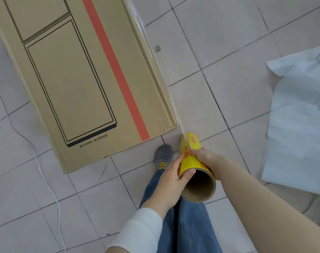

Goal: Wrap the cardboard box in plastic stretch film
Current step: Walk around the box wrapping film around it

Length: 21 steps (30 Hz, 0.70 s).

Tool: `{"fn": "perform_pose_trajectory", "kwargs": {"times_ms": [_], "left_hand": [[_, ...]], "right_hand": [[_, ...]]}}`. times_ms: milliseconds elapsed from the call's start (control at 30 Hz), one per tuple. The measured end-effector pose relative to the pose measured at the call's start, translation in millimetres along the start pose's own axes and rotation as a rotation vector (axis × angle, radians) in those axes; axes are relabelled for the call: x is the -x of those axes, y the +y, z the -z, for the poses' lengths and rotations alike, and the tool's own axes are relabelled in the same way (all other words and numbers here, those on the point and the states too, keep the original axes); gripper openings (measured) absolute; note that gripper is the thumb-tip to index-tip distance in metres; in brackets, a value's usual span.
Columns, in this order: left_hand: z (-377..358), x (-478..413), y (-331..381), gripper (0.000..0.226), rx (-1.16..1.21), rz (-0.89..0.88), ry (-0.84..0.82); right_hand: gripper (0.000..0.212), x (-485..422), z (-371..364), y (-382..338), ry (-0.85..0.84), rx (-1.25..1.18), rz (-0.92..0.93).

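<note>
since the stretch film (156,57) looks thin and clingy, left hand (169,177) and right hand (207,159) both clamp the stiff roll (191,157) beside the cardboard box (78,73).

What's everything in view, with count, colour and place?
cardboard box: one, tan with an orange stripe, on the floor upper left.
stretch film roll: one, yellow label, brown core, lower centre.
film: one clear strip, running from the roll up the box's right edge.
cable: one, white, on the floor at left.
sheet: one, white, on the floor at right.
floor tiles: many, pale grey, throughout.
shoe: one, grey with yellow laces, below the box.
jeans: one pair, blue, bottom centre.
sleeve: one, white, left forearm.
left hand: grips the roll's left side.
right hand: grips the roll's right side.
</note>
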<state>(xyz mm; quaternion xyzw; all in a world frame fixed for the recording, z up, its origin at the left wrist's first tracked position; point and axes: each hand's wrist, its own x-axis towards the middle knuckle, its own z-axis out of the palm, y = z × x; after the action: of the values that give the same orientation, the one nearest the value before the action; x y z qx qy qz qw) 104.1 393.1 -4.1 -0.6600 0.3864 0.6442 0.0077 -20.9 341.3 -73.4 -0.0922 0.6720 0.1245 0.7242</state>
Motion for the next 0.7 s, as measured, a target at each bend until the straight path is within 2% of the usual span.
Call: {"fn": "perform_pose_trajectory", "kwargs": {"times_ms": [133,367,433,533,600,700], "left_hand": [[4,7,-11,0.080,0.037,0.024,0.044],[3,7,-22,0.079,-0.001,0.021,0.012],[1,6,-24,0.078,-0.011,0.015,-0.011],[-6,9,-24,0.094,0.032,0.021,-0.045],[-6,12,-26,0.086,0.070,0.036,-0.040],[6,22,-34,0.068,0.070,0.076,-0.077]], "right_hand": [[0.073,-4,-12,0,0.015,0.073,-0.030],[0.054,17,-1,23,-0.014,-0.116,-0.079],[0.054,25,3,36,-0.057,-0.255,-0.096],[0.056,32,3,54,-0.149,-0.509,-0.071],[0.059,33,-1,60,-0.158,-0.548,-0.057],[0.061,26,-15,56,-0.106,-0.409,-0.048]]}}
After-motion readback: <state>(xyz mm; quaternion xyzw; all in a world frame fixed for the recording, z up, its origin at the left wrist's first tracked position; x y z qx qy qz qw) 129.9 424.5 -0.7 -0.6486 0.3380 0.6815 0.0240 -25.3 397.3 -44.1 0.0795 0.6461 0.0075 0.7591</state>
